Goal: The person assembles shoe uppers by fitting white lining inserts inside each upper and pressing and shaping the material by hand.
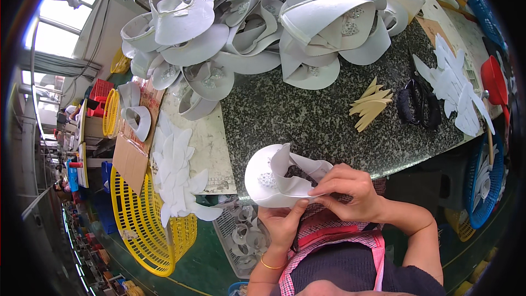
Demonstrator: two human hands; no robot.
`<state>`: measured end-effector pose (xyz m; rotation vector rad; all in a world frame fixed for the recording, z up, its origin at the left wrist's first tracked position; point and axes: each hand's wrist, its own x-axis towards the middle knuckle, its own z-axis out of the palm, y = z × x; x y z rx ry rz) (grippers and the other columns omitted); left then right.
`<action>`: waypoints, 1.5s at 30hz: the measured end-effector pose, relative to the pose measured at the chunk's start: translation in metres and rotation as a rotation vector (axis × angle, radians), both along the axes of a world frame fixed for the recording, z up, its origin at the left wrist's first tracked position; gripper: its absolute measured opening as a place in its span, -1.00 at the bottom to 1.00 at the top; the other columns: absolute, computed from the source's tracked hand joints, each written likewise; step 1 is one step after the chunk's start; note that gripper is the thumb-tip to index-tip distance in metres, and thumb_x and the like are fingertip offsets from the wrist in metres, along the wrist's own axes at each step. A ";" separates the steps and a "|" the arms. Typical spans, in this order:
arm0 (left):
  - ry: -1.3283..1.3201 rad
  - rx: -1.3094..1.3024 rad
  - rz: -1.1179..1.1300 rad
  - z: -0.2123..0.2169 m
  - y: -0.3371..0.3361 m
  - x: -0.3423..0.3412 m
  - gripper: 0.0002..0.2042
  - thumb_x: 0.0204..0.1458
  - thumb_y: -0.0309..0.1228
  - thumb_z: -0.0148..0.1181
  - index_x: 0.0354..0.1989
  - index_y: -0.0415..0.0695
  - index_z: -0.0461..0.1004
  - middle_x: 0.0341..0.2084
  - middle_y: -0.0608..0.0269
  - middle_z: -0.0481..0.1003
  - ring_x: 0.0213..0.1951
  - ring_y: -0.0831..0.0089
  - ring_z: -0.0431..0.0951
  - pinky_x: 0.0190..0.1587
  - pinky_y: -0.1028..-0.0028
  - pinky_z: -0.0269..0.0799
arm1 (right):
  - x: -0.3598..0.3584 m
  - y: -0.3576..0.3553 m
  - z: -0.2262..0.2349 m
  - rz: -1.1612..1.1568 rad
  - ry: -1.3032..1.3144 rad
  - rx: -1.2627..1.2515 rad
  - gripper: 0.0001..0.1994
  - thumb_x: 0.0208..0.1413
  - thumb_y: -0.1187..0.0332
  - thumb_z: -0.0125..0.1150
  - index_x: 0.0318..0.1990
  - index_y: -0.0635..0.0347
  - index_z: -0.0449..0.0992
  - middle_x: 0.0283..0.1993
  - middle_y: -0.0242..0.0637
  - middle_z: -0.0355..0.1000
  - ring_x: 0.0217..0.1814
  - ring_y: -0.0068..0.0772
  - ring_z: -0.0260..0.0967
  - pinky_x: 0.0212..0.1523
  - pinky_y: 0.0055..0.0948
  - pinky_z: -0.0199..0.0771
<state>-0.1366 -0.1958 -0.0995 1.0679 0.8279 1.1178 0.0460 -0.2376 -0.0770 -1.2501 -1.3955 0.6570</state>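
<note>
Head camera view: both bare hands are closed on one white shoe upper, smooth, with a round toe and a clear sparkling bead cluster [267,180]. The right hand [350,192] pinches its near edge between thumb and fingertips, with no visible gap; the left hand [280,225] grips from below, thumb up against the near side. From the right-hand pinch the white shoe upper [257,192] runs leftward, its long axis roughly across the body, toe away to the left and opening facing up beside the right fingers. The right hand is nearer the open end, the left nearer the middle.

Left of the grip lie a heap of flat white cut pieces [174,167] and, lower, a yellow slatted plastic basket [129,216]. Ahead, on the black speckled stone tabletop [285,112], cream tapered strips [371,104] lie right of the grip, with black-handled scissors [419,104] farther right. Farthest ahead is a pile of white uppers [246,27].

The left fingers are hidden under the piece; whatever the right fingertips press is too small to make out, and the pile is cut off at the top.
</note>
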 end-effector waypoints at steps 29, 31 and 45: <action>-0.213 -0.234 -0.394 0.014 0.029 -0.029 -0.18 -0.06 -0.16 0.55 0.30 -0.35 0.28 0.17 -0.07 0.45 0.21 0.19 0.49 0.25 0.17 0.47 | 0.012 0.011 0.035 0.228 -0.017 -0.172 -0.86 0.06 0.54 0.31 -0.22 0.29 0.53 -0.28 -0.23 0.45 -0.24 -0.16 0.47 -0.22 -0.22 0.47; -0.631 -0.618 -0.299 0.028 0.029 -0.038 -0.14 -0.01 -0.21 0.44 0.41 -0.34 0.13 0.26 -0.15 0.36 0.30 0.02 0.39 0.33 0.01 0.39 | 0.014 0.013 0.039 0.271 -0.491 0.090 -0.84 -0.05 0.52 0.29 -0.26 0.18 0.51 -0.32 -0.32 0.38 -0.17 -0.23 0.44 -0.07 -0.26 0.41; 0.043 -0.261 -0.298 0.026 0.014 -0.045 -0.49 0.04 -0.63 0.37 0.21 -0.33 0.40 0.03 0.14 0.55 0.07 0.42 0.56 0.15 0.36 0.47 | 0.008 0.039 0.025 0.374 -0.295 -0.023 -0.80 0.06 0.34 0.39 -0.17 0.15 0.57 -0.25 -0.24 0.51 -0.17 -0.13 0.47 -0.08 -0.13 0.39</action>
